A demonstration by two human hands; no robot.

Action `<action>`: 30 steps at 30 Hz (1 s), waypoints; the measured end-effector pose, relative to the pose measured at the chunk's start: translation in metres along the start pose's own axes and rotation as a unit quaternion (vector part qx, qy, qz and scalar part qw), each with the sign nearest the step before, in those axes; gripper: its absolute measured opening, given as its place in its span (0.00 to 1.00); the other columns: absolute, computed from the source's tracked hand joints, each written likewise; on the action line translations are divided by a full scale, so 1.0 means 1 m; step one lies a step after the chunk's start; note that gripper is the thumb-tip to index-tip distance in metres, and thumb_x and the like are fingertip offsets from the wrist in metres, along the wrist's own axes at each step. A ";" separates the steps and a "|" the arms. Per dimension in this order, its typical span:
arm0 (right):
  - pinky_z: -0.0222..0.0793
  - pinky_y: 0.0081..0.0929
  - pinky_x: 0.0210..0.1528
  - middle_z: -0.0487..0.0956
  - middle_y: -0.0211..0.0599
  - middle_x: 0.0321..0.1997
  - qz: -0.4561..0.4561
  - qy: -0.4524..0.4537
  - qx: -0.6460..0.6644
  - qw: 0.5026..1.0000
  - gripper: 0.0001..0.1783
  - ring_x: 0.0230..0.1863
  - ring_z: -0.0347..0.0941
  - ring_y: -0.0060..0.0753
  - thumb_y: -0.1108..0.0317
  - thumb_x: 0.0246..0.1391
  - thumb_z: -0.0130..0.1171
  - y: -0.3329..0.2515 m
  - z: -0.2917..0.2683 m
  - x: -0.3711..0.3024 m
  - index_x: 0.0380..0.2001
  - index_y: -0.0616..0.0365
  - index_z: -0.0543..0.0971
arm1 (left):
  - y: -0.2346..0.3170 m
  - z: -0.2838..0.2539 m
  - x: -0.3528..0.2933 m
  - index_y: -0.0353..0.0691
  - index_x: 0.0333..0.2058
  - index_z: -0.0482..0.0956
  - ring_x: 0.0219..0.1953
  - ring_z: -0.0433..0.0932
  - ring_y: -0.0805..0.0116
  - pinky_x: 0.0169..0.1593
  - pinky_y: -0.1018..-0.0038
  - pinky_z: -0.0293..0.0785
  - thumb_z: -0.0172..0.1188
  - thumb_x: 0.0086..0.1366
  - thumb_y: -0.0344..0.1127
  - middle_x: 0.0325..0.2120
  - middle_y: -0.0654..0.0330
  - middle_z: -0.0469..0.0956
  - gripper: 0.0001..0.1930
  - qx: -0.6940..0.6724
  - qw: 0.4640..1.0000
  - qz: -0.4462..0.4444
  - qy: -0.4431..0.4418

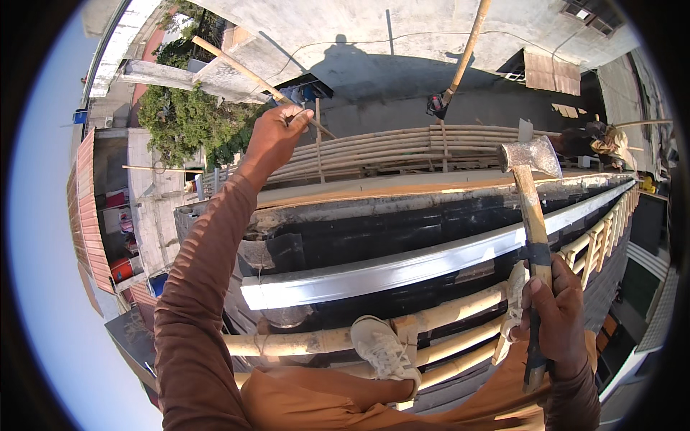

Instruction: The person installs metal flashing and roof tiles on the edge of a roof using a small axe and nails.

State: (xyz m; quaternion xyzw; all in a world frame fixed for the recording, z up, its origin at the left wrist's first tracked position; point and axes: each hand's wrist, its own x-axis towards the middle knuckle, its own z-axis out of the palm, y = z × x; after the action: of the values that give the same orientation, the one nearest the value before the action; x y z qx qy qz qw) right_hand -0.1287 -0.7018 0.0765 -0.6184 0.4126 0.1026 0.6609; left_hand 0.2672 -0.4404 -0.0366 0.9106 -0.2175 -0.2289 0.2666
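Footing: bamboo poles [295,343] run crosswise beneath the person, one pale shoe [384,348] resting on them at lower middle, another [514,302] just left of the hammer handle.
Beam: a long silvery beam [395,271] slants up to the right, just beyond the poles, above a glossy black surface [359,230].
Railing: a curved run of bamboo lengths [374,151] stands past the black surface.
Surroundings: outdoors and sunlit; a pale concrete wall [445,50] carries a person's shadow, while a leafy tree [180,122] and a reddish corrugated roof [86,215] show to the left.
Hammer: the hammer [533,215] stands nearly upright on the right side, its broad, worn metal head above the hand.
Right grip: the right hand [564,320] is closed round the lower handle, by the black wrapping; the butt sticks out below.
Left grip: the left hand [280,133] is raised, well apart from the hammer, fingers bent over a slanting bamboo pole [233,65]; whether it grasps the pole I cannot tell from this angle.
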 end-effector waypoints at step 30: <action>0.76 0.34 0.31 0.79 0.44 0.31 -0.098 -0.110 -0.253 0.956 0.17 0.28 0.79 0.36 0.65 0.69 0.54 0.021 0.029 0.202 0.54 0.65 0.74 | -0.110 0.097 0.028 0.41 0.37 0.88 0.46 0.80 0.67 0.56 0.68 0.70 0.61 0.70 0.47 0.37 0.64 0.88 0.15 0.184 0.885 -0.106 -0.414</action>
State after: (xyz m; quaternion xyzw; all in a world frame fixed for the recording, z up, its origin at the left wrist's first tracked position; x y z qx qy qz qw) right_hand -0.0016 -0.7467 -0.0778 -0.7878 0.2354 0.2056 0.5308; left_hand 0.2685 -0.4079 -0.1823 0.7834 -0.2481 -0.5680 -0.0457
